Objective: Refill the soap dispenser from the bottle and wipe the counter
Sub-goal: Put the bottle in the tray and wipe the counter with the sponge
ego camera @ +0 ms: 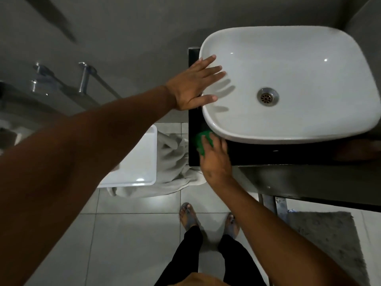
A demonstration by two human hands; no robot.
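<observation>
Our right hand [214, 159] pressing a green cloth [201, 141] on the dark counter [268, 151], cloth mostly hidden beneath our fingers, left hand [192, 87] spread flat above the white basin [309, 129] rim, no legible writing anywhere

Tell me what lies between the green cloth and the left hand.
In the head view, a bare strip of black counter and the basin's rim lie between the green cloth, under the right hand, and the left hand.

Green cloth [201, 141] mostly hidden under right hand [214, 159], counter [288, 151] cut off right
</observation>
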